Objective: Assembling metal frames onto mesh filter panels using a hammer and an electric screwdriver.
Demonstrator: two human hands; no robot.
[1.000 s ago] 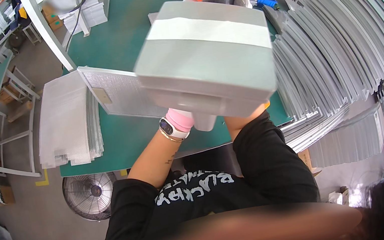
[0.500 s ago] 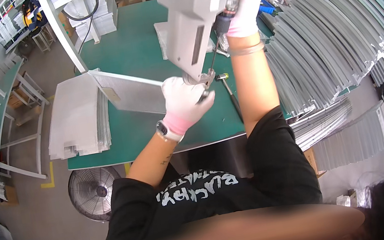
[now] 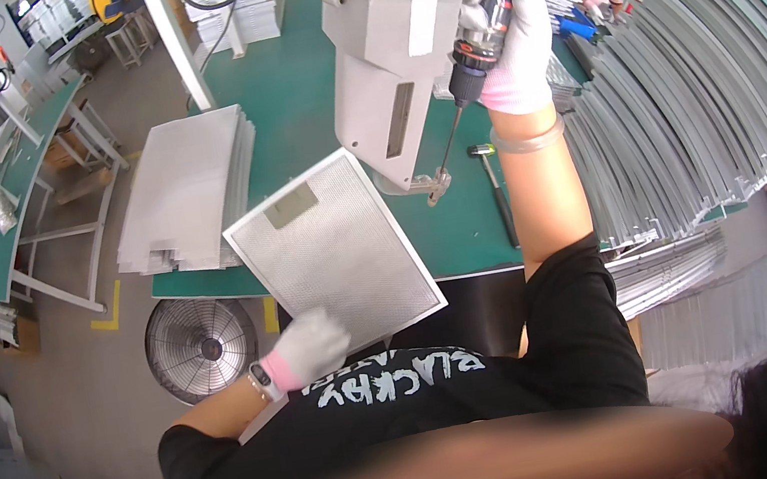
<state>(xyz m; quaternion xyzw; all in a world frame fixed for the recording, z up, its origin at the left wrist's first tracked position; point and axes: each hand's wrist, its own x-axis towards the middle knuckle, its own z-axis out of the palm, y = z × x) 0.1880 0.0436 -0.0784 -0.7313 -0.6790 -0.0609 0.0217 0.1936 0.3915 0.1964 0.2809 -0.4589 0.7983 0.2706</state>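
Note:
My right hand (image 3: 518,44), in a white and pink glove, grips an orange and black power drill (image 3: 484,40) with a long thin bit. The bit points down to a small metal fitting (image 3: 439,188) at the foot of a pale grey slotted housing (image 3: 383,87). My left hand (image 3: 313,345), gloved too, is at the near left edge of a white-framed mesh panel (image 3: 336,258). Motion smears its fingers, so their hold is unclear. The panel slants over the front edge of the green table (image 3: 295,41). A hammer (image 3: 497,190) lies right of the housing.
A stack of white panels (image 3: 182,187) is on the table's left. Long grey metal strips (image 3: 673,89) are piled along the right. A round floor fan (image 3: 202,349) stands below the left front edge. A white post (image 3: 176,41) rises at the back left.
The mesh panel has swung from standing on edge to lying tilted toward me. My left hand has left the housing's foot and moved down and left. The drill has shifted slightly right.

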